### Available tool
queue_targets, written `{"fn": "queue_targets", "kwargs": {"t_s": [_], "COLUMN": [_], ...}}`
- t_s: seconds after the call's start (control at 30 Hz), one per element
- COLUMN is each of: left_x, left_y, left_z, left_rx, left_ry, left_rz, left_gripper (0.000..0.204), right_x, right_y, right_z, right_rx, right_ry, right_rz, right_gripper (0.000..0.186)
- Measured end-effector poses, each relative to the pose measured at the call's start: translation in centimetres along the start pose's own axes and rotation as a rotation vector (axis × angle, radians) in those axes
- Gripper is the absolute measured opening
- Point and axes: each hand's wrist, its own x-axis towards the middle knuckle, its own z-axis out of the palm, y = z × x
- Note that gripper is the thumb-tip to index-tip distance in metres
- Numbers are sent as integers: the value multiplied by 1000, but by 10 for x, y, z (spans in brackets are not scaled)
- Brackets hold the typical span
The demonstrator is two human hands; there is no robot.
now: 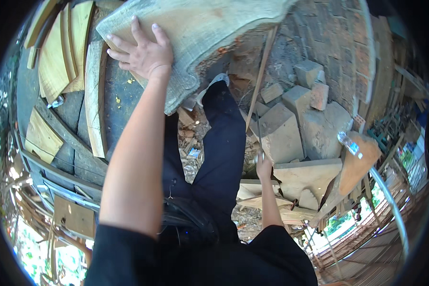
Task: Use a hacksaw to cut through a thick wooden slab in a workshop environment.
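My left hand (145, 55) lies flat with fingers spread on the pale top of a large wooden slab (205, 33). The slab has a wavy, rough bark edge facing me. Low on my right side, my right hand (263, 168) is closed around the lower end of a thin, dark, rod-like tool (259, 127). It points up and away beside a stack of wooden blocks; its exact kind cannot be made out. A long narrow wood strip (261, 78) leans between the slab and the blocks.
Cut wood blocks (276, 128) are piled to the right, with a clear plastic bottle (350, 145) beyond them. Curved boards (62, 57) lie on a dark surface (121, 97) at left. Wood scraps (190, 138) litter the ground between my legs. A brick wall (326, 43) stands at far right.
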Motion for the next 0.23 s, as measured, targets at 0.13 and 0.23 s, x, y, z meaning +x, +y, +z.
{"fn": "queue_targets", "kwargs": {"t_s": [0.13,0.23], "left_x": [-4,24], "left_y": [-14,-60], "left_z": [-26,-39], "left_rx": [-43,-402], "left_ry": [-204,-113], "left_rz": [152,477], "left_gripper": [62,68], "right_x": [-102,-144], "right_y": [106,76], "right_z": [20,27], "right_rx": [401,421], "right_ry": [-76,-112], "right_rz": [537,602], "right_gripper": [42,43]}}
